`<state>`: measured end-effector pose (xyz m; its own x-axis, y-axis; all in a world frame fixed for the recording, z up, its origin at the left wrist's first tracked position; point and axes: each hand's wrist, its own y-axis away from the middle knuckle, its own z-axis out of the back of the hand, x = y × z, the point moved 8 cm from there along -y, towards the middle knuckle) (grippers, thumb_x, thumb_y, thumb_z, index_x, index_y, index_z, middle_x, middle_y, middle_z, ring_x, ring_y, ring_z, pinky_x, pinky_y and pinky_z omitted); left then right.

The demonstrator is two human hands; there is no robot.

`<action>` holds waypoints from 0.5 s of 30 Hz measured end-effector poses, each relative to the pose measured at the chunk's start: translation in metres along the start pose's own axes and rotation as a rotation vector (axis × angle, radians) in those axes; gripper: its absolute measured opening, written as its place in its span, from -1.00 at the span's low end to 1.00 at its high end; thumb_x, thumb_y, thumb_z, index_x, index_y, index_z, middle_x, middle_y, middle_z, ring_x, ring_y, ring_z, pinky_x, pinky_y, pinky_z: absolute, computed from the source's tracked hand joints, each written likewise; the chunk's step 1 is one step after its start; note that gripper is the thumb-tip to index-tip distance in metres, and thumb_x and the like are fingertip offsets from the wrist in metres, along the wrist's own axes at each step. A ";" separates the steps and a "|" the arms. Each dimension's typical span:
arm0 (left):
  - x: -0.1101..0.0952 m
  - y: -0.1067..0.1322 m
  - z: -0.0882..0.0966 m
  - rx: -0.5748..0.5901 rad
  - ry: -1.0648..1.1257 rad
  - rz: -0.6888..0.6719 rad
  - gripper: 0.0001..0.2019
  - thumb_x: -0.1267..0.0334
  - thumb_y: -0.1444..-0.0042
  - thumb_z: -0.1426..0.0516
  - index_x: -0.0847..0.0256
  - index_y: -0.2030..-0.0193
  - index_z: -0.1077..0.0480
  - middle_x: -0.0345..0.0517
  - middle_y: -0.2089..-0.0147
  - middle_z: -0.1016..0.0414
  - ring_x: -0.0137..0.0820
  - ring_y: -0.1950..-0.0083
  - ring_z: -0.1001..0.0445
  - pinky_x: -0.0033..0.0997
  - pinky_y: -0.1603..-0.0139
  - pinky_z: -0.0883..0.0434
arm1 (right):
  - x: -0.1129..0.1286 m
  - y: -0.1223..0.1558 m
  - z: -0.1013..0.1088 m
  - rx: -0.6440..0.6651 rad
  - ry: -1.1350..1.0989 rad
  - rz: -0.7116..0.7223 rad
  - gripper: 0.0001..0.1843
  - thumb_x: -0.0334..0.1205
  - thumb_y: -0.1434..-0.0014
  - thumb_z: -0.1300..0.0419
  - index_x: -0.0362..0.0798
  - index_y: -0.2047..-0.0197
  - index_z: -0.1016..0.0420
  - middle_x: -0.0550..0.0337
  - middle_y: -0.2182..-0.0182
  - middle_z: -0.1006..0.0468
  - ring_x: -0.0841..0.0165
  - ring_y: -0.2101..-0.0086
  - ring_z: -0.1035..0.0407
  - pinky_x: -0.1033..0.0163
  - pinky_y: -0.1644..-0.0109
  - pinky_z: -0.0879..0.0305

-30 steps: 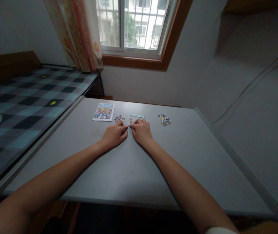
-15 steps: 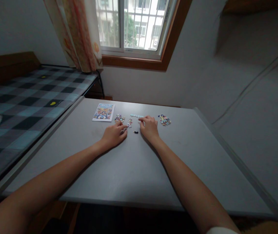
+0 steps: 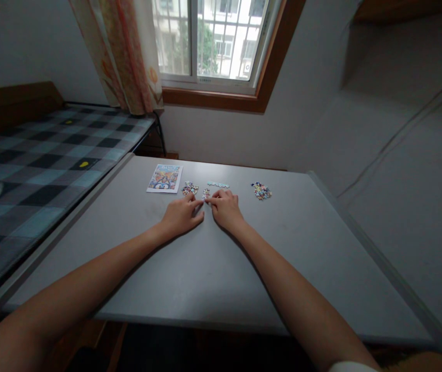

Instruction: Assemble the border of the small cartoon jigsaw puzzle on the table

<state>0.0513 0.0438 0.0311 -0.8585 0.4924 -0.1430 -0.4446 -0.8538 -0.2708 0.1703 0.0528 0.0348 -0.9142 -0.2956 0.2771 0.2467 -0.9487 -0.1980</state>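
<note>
My left hand [image 3: 184,212] rests on the table, thumb and index finger apart, the index fingertip at the near end of a small joined cluster of jigsaw puzzle pieces [image 3: 206,192]. From the other side my right hand [image 3: 226,208] reaches in, its outstretched index fingertip at the same end of the cluster. The two fingertips nearly meet there and hide part of it. Just beyond the right hand lies a pale blue strip of joined puzzle pieces [image 3: 218,184]. A loose pile of puzzle pieces [image 3: 189,188] sits beyond the left hand.
Another pile of puzzle pieces [image 3: 262,191] lies to the right. A printed picture sheet [image 3: 164,179] is at the back left of the white table [image 3: 205,279]. A bed with a checked cover [image 3: 69,150] runs along the left side; a window [image 3: 221,41] is ahead.
My right hand has moved left and nearer, from the pale strip to the cluster by my left fingertip. The small dark piece between the hands is out of sight. My left hand has barely shifted.
</note>
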 end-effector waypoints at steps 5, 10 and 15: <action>0.001 0.000 -0.002 -0.004 0.008 -0.010 -0.66 0.07 -0.20 -0.08 0.07 -0.05 -0.49 -0.07 0.06 -0.44 -0.32 0.21 -0.50 -0.39 0.22 -0.37 | 0.002 0.000 -0.002 -0.008 0.004 -0.005 -0.65 -0.26 -0.29 -0.03 0.16 0.01 -0.59 0.05 0.03 -0.46 0.17 0.00 -0.16 0.08 -0.03 -0.06; 0.005 0.001 -0.001 -0.026 0.027 0.021 -0.64 0.09 -0.22 -0.06 0.08 -0.09 -0.46 -0.05 -0.01 -0.42 -0.32 0.17 -0.50 -0.38 0.16 -0.40 | -0.025 -0.006 0.020 -0.164 -0.070 -0.103 -0.59 -0.36 -0.26 0.00 0.14 -0.02 -0.58 0.06 0.05 -0.47 0.20 0.03 -0.22 0.09 -0.04 -0.08; 0.004 0.002 -0.001 -0.016 0.044 -0.003 -0.64 0.09 -0.23 -0.05 0.09 -0.10 -0.44 -0.06 -0.05 -0.42 -0.31 0.16 -0.52 -0.36 0.14 -0.43 | -0.084 -0.006 0.052 -0.340 -0.165 -0.254 -0.60 -0.38 -0.22 0.02 -0.02 0.10 -0.64 0.01 0.15 -0.53 0.22 0.12 -0.34 0.11 -0.03 -0.15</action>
<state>0.0473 0.0443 0.0292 -0.8450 0.5024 -0.1834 -0.4429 -0.8495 -0.2867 0.2626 0.0777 0.0615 -0.8620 -0.0982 0.4973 -0.1237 -0.9107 -0.3942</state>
